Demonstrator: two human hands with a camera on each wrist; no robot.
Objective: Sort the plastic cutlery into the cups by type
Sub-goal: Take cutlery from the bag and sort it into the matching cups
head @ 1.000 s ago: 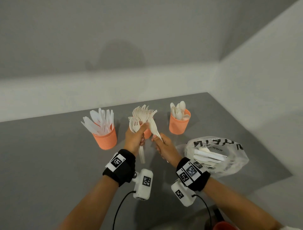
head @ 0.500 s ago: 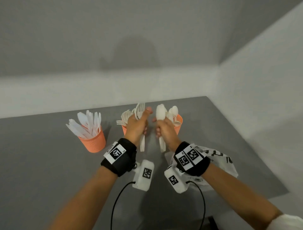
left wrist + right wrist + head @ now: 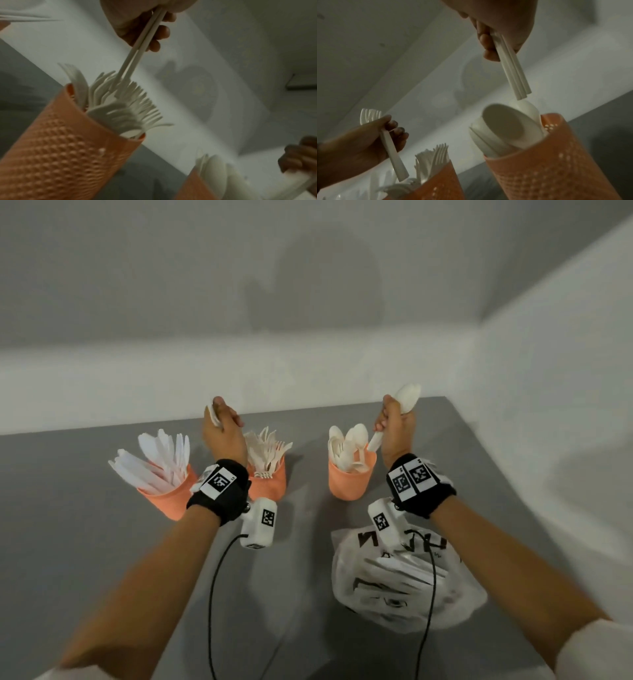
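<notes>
Three orange cups stand in a row on the grey table: a knife cup (image 3: pixel 168 498), a fork cup (image 3: pixel 270 486) and a spoon cup (image 3: pixel 349 482). My left hand (image 3: pixel 222 422) grips white forks (image 3: pixel 145 37) by the handles, heads up, just above the fork cup (image 3: pixel 56 148); the handle ends reach in among the forks there. My right hand (image 3: pixel 394 422) grips white spoons (image 3: pixel 407 397), bowls up. Their handles (image 3: pixel 513 70) hang just above the spoon cup (image 3: pixel 556 162).
A white plastic bag (image 3: pixel 404 577) holding more white cutlery lies on the table under my right forearm. Walls close the table at the back and on the right. Cables run from both wrist cameras toward me.
My hands, close together before, have moved apart: the left with forks over the fork cup, the right with spoons over the spoon cup. My head view has shifted.
</notes>
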